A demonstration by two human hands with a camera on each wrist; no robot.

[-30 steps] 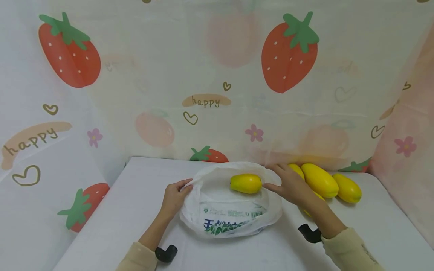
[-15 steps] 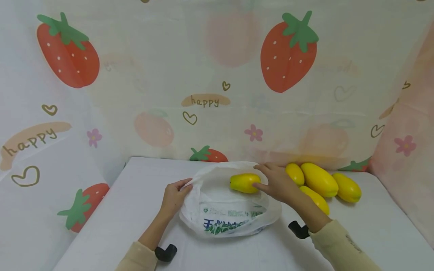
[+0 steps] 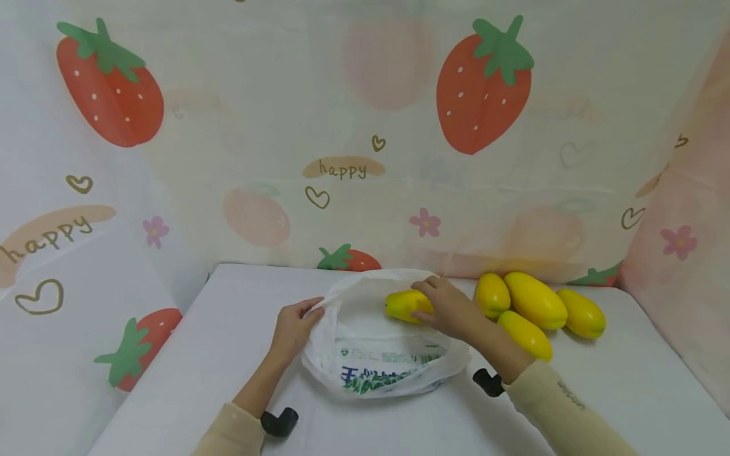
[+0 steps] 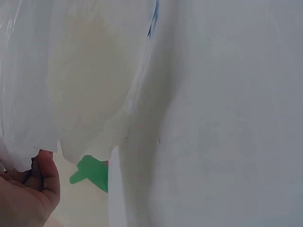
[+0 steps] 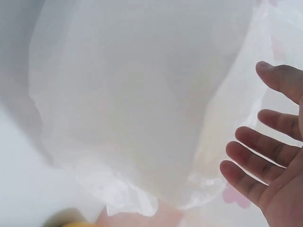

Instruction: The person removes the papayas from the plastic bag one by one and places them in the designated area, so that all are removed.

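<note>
A white plastic bag (image 3: pixel 384 339) with printed lettering lies with its mouth spread wide. My left hand (image 3: pixel 292 330) pinches the bag's left rim between thumb and fingers, and in the left wrist view the hand (image 4: pixel 31 189) shows beside the hanging plastic. Inside the mouth, a yellow mango-like fruit (image 3: pixel 399 305) shows its tapered left end. Over its right end is my right hand (image 3: pixel 447 310), hiding that part. In the right wrist view, the right hand (image 5: pixel 274 161) has its fingers extended and spread, with nothing seen between them.
Several yellow fruits (image 3: pixel 536 301) sit in a cluster on the white table (image 3: pixel 627 380), right of the bag. Behind stands a strawberry-printed cloth backdrop (image 3: pixel 399 209). A black curved piece (image 3: pixel 279 422) shows at each sleeve cuff.
My right hand has moved left from the bag's right rim until it covers the fruit's right end. The left hand keeps its hold on the rim.
</note>
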